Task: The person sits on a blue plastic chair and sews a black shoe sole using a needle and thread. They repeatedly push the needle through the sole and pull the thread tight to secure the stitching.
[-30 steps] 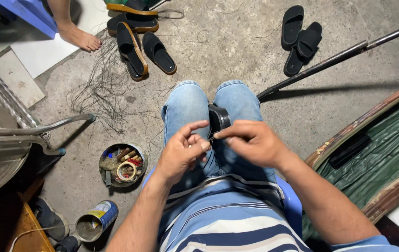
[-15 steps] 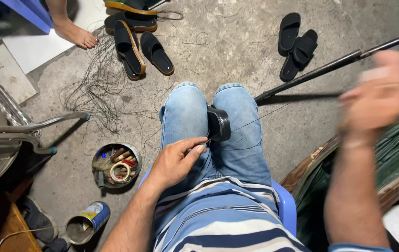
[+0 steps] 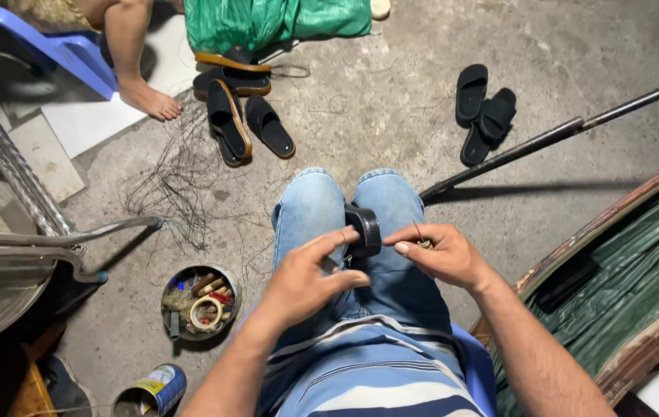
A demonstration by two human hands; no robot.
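Over the lap, left hand [image 3: 299, 282] fingers pinch beside a small black spool [image 3: 366, 229]; right hand [image 3: 441, 253] pinches thin wire. Winding unfinished; loose wire tangle [image 3: 179, 185] lies on floor.

The floor [image 3: 391, 93] is rough, matt concrete. On it, beyond the faded denim jeans [image 3: 310, 212], lie matt rubbery sandals [image 3: 484, 108]; a dull metal rod [image 3: 545, 139] lies beside them. The spool [image 3: 366, 229] between the knees is glossy black plastic.

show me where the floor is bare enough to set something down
Bare concrete lies ahead of the knees, between the brown-edged sandals and the black slides, and right of the knees below the long metal rod. The left is crowded: loose wire strands, round tin of odds, can.
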